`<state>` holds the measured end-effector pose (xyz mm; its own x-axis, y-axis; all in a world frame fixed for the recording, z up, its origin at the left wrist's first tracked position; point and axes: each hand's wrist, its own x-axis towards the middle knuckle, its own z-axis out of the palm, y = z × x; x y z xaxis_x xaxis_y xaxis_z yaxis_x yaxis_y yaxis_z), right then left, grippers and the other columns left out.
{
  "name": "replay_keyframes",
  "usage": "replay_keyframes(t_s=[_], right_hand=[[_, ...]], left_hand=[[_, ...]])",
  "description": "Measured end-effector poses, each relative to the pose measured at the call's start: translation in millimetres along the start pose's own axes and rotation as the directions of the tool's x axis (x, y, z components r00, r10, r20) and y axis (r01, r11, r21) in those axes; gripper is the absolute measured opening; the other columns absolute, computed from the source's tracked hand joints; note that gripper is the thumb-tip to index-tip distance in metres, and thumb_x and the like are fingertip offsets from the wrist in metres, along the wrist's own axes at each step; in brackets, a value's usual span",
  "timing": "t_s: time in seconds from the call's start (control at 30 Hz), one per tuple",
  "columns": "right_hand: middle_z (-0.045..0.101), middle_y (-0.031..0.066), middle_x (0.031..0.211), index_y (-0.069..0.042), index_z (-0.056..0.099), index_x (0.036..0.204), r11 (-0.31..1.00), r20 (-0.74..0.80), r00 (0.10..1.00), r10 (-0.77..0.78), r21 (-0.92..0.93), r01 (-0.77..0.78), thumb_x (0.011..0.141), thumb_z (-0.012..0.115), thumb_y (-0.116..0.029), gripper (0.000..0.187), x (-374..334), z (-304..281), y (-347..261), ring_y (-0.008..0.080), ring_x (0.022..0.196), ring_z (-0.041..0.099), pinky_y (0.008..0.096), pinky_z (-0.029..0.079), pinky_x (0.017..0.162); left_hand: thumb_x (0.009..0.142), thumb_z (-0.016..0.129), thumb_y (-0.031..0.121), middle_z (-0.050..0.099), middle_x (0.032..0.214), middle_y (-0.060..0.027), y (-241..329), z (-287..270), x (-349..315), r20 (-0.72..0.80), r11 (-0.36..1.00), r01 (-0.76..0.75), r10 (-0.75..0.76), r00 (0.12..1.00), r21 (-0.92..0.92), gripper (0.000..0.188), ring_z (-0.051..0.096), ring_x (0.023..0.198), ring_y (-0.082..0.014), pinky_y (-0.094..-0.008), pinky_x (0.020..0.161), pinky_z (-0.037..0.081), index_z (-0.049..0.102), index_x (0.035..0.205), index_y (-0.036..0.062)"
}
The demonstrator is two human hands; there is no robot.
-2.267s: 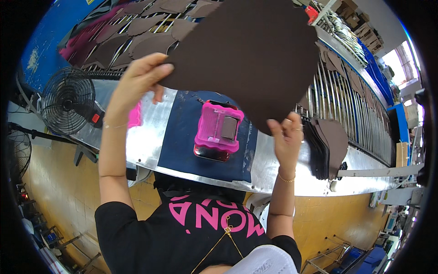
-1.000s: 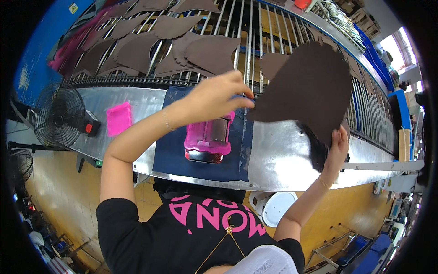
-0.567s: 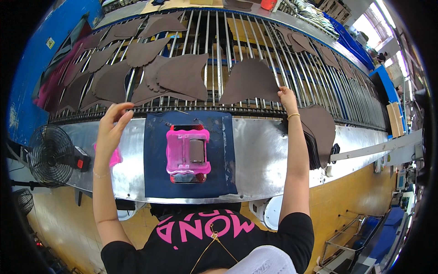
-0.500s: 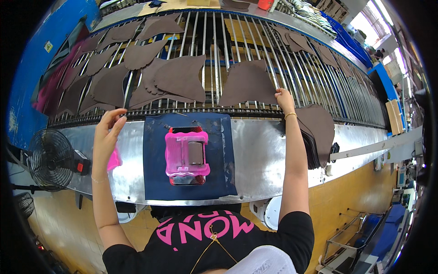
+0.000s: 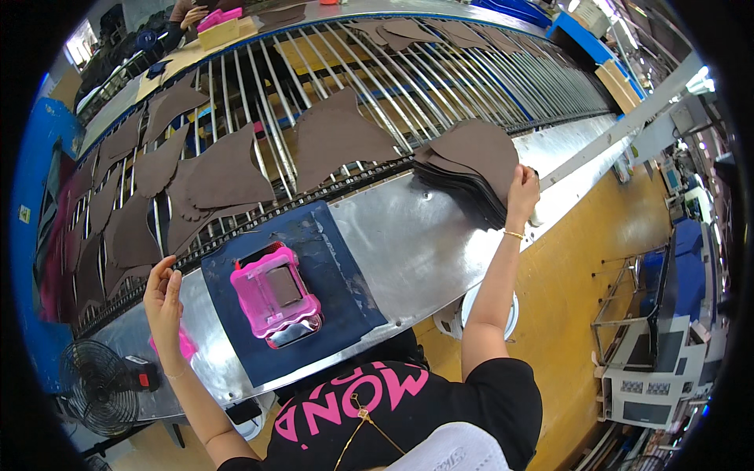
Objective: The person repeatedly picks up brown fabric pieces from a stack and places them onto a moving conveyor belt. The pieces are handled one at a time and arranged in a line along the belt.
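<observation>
At the right end of the metal ledge lies a stack of dark brown cut sheet pieces (image 5: pixel 459 177). My right hand (image 5: pixel 522 194) pinches the edge of the top brown piece (image 5: pixel 479 149), which sits a little askew on the others. Held over the ledge on the left, my left hand (image 5: pixel 163 302) is empty, its fingers loosely bent and apart from the thumb. Between the hands, a pink tray-like holder with a roller (image 5: pixel 263 294) stands on a dark blue mat (image 5: pixel 338 314). Another brown piece (image 5: pixel 338 141) lies flat on the rods beyond the mat.
Beyond the ledge runs a conveyor of metal rods (image 5: pixel 275 141) carrying several brown pieces. A black fan (image 5: pixel 98 388) stands at the left, near a pink object (image 5: pixel 184 343). A pale bar (image 5: pixel 605 145) slants in from the right. Another person's hand (image 5: pixel 188 14) shows at the far left.
The view has swung to the right. My right hand has gone from the brown piece on the rods to the stack's edge and closed on its top piece. My left hand stays raised and empty.
</observation>
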<state>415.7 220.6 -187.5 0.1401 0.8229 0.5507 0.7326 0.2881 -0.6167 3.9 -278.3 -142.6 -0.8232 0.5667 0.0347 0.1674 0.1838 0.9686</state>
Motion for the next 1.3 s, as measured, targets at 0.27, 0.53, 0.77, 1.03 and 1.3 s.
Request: replay_keyframes(t_s=[0.27,0.53,0.77,1.03,1.3], right_hand=[[0.059,0.0168,0.108,-0.002,0.065,0.108,0.858,0.171,0.984,0.045,-0.512,0.049,0.082,0.068,-0.037,0.044,-22,-6,27,0.0340,0.101,0.056,0.0419,0.047,0.085],[0.067,0.0198,0.084,-0.004,0.052,0.111,0.927,0.259,0.966,0.002,-0.362,0.095,0.094,0.049,-0.019,0.023,-13,-7,-34,0.0355,0.075,0.066,0.0443,0.050,0.070],[0.062,0.0120,0.081,0.000,0.046,0.105,0.753,0.264,0.916,-0.303,0.655,0.061,0.097,0.050,-0.019,0.021,-72,-54,-192,0.0136,0.055,0.061,0.0242,0.048,0.043],[0.063,0.0118,0.087,0.001,0.043,0.111,0.184,0.500,0.638,-0.585,0.848,-0.496,0.094,0.056,-0.013,0.025,-206,-33,-265,0.0152,0.063,0.064,0.0238,0.051,0.052],[0.066,0.0085,0.073,-0.004,0.067,0.089,0.417,0.370,0.339,-0.865,0.905,0.077,0.079,0.070,-0.007,0.011,-243,-9,-274,0.0216,0.062,0.057,0.0326,0.045,0.073]], left_hand=[[0.091,0.061,0.012,0.046,0.081,0.0066,10,26,-7,0.042,1.000,0.015,-0.014,0.999,-0.024,0.029,0.032,0.055,0.0021,-0.0159,0.042,0.021,0.057,0.119,0.0053],[0.090,0.062,0.010,0.048,0.079,0.0064,15,17,-14,0.048,1.000,-0.009,0.008,0.999,0.003,0.028,0.034,0.056,0.0012,-0.0166,0.043,0.022,0.058,0.117,0.0054],[0.086,0.065,0.009,0.052,0.098,-0.0023,29,41,-8,-0.021,0.968,-0.249,0.248,0.968,-0.031,0.038,0.050,0.074,-0.0052,-0.0165,0.051,0.043,0.056,0.123,0.0056],[0.089,0.063,0.013,0.063,0.099,-0.0110,53,17,-22,0.043,0.941,-0.029,0.046,0.998,-0.337,0.029,0.066,0.070,-0.0171,-0.0239,0.056,0.055,0.057,0.113,-0.0008],[0.087,0.066,0.012,0.065,0.078,-0.0046,53,-62,-66,-0.270,0.980,-0.193,0.175,0.947,-0.041,0.017,0.065,0.059,-0.0122,-0.0197,0.050,0.050,0.063,0.095,-0.0027]])
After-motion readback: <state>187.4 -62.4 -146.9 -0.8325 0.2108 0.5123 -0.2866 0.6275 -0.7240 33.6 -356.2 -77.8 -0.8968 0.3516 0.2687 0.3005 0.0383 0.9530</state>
